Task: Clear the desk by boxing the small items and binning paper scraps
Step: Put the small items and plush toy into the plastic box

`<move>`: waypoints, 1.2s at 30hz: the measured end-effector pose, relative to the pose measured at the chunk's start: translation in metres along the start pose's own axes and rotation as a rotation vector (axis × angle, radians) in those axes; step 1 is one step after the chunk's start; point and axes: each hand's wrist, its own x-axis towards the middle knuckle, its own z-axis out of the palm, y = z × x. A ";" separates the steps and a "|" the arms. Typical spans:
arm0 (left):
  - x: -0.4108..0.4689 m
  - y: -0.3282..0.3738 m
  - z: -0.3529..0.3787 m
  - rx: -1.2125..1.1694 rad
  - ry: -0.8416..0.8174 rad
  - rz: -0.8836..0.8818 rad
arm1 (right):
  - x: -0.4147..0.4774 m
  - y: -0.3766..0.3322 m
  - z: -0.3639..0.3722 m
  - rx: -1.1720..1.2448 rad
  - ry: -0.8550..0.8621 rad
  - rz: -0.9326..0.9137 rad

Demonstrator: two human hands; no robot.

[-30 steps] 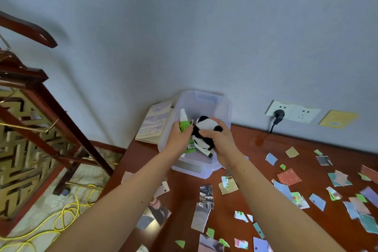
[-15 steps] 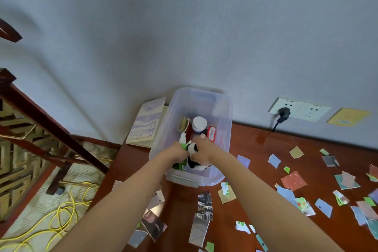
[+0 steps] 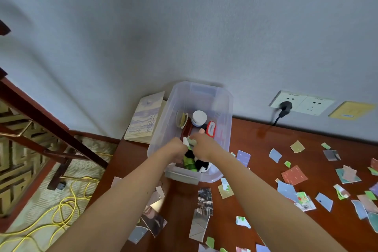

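Left hand [image 3: 175, 147] – fingers curled round green spray bottle [image 3: 189, 162] | right hand [image 3: 203, 146] – fingers curled over panda toy [image 3: 202, 165] | both low inside clear box [image 3: 226, 112]

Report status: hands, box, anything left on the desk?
Left hand grips green spray bottle, right hand grips panda toy. Both low inside clear box, not yet released. Paper scraps scattered across desk.

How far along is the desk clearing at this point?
Done: a white-capped jar and tape roll lie in the clear box. In hand: left hand and right hand inside it, at the green bottle and panda toy. Remaining: paper scraps litter the desk.
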 end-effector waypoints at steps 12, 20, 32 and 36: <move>-0.096 0.019 0.023 -0.509 0.181 0.492 | -0.085 0.023 -0.005 0.835 0.782 -0.133; -0.145 0.011 0.097 -0.525 0.118 0.646 | -0.144 0.086 0.034 0.941 0.842 0.098; -0.168 0.009 0.212 -0.370 -0.042 0.487 | -0.222 0.181 0.046 0.953 0.779 0.268; -0.181 0.018 0.261 -0.367 -0.091 0.447 | -0.254 0.224 0.038 0.948 0.744 0.294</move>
